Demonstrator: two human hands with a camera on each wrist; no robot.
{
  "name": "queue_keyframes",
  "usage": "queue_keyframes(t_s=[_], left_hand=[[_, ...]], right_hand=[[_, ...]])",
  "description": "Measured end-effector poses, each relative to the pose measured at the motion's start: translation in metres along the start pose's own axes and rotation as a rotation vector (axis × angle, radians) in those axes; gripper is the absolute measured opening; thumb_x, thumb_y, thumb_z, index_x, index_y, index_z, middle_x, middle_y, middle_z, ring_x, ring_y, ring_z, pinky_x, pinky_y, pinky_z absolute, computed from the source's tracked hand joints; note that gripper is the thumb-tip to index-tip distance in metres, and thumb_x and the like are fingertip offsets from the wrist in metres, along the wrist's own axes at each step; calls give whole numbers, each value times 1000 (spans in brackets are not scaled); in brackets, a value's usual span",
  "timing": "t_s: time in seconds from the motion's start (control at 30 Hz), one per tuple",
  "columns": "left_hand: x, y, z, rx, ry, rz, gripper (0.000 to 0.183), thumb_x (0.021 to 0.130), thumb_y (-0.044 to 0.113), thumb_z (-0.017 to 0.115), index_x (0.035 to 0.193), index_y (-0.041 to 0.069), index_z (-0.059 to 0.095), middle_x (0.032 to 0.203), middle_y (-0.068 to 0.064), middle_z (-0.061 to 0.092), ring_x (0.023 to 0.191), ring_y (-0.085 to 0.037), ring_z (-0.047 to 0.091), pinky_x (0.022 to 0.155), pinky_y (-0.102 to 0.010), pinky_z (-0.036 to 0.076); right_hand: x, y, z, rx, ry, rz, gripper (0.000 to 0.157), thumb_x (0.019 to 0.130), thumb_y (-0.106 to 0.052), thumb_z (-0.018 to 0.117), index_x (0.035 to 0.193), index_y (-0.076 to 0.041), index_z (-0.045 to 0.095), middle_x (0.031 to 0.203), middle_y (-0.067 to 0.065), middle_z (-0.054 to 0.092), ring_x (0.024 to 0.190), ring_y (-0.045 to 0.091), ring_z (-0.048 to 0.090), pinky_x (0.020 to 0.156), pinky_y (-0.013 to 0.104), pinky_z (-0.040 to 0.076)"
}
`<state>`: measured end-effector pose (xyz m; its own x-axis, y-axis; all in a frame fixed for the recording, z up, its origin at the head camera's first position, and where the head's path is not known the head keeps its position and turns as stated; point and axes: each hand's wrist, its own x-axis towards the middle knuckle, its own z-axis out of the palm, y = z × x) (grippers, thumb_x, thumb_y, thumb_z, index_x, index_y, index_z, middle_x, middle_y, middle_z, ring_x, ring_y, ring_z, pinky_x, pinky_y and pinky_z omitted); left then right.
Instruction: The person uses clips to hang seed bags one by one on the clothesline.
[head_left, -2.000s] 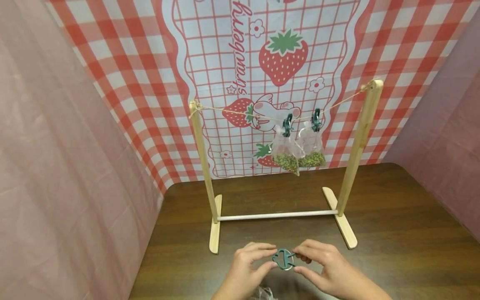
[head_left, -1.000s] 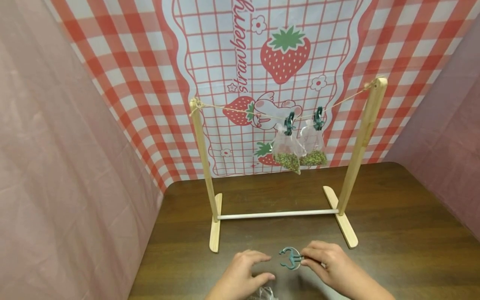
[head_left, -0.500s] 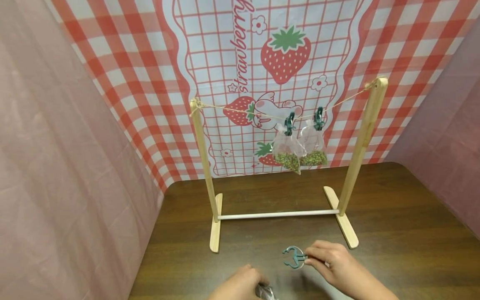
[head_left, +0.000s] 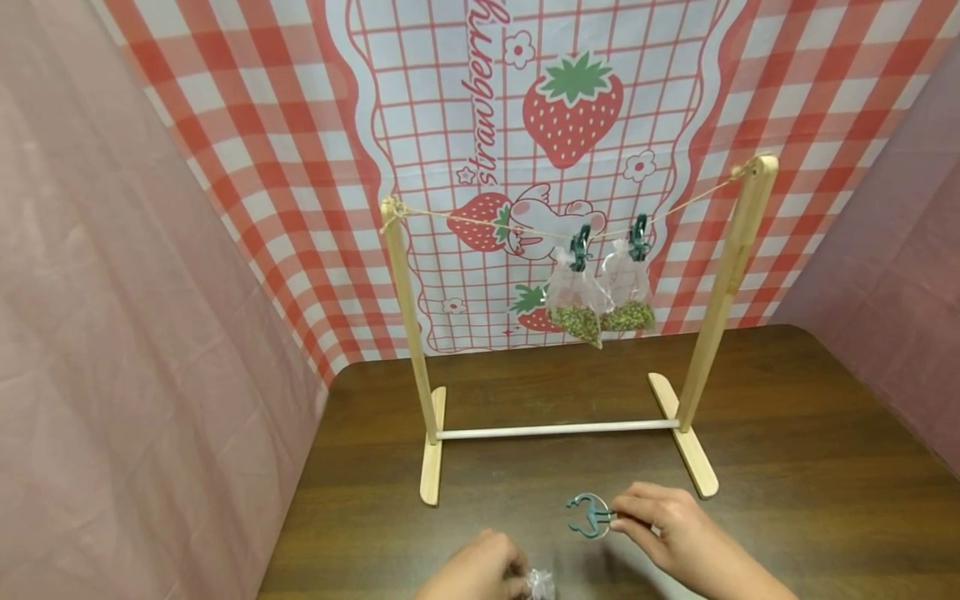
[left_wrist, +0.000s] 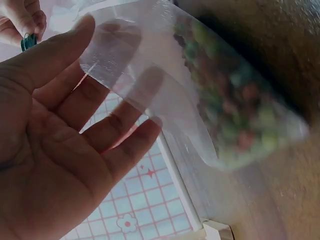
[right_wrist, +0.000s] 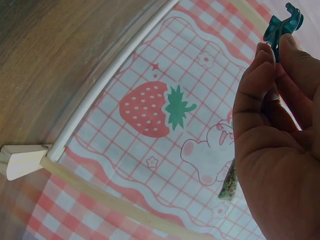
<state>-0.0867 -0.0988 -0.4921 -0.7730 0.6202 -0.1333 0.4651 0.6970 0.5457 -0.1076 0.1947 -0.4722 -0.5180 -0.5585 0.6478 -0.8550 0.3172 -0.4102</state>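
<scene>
At the bottom of the head view, my left hand (head_left: 483, 567) grips the upper part of a sheer drawstring pouch (head_left: 540, 583). The left wrist view shows the pouch (left_wrist: 225, 95) full-size, its thin mesh between thumb and fingers and green and reddish bits in its lower end. To the right, my right hand (head_left: 667, 525) pinches the handles of a green plastic clip (head_left: 590, 517), whose curved arms are spread apart. In the right wrist view the clip (right_wrist: 283, 27) sticks up beyond the thumb and fingertips. Nothing is between the clip's arms.
Behind the hands stands a wooden rack with a left post (head_left: 408, 325), a right post (head_left: 726, 292) and a white crossbar (head_left: 558, 430). From its string (head_left: 457, 218), green clips (head_left: 581, 248) hold two filled pouches (head_left: 576, 321). A strawberry-print cloth (head_left: 573, 108) covers the back.
My left hand has left the clip, come down toward the near edge and taken hold of the pouch. The right hand has drawn the clip slightly right, and the clip's arms have spread.
</scene>
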Motion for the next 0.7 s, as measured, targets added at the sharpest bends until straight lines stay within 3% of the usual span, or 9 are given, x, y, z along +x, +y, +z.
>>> queue_keyframes(t_s=[0.23, 0.47, 0.7], left_hand=[[-1, -8, -9, -63, 112, 130, 8, 88, 10, 79, 80, 13, 79, 73, 19, 66, 65, 10, 49, 62, -8, 42], [-3, -12, -17, -241, 241, 212, 9, 89, 3, 76, 83, 8, 79, 79, 11, 71, 69, 9, 55, 64, -11, 48], [0, -14, -23, -280, 356, 265, 8, 89, 1, 74, 87, 7, 79, 86, 6, 73, 77, 5, 60, 71, -24, 55]], right_hand=[[0, 2, 2, -6, 33, -46, 8, 100, -17, 67, 101, -11, 73, 92, -9, 64, 74, -2, 57, 63, 8, 45], [3, 3, -1, -15, 106, -76, 8, 99, -17, 70, 99, -10, 73, 90, -8, 66, 71, -1, 58, 60, 8, 44], [13, 0, -14, -47, 140, -61, 16, 101, -23, 67, 97, -10, 73, 90, -9, 66, 71, 1, 60, 60, 9, 45]])
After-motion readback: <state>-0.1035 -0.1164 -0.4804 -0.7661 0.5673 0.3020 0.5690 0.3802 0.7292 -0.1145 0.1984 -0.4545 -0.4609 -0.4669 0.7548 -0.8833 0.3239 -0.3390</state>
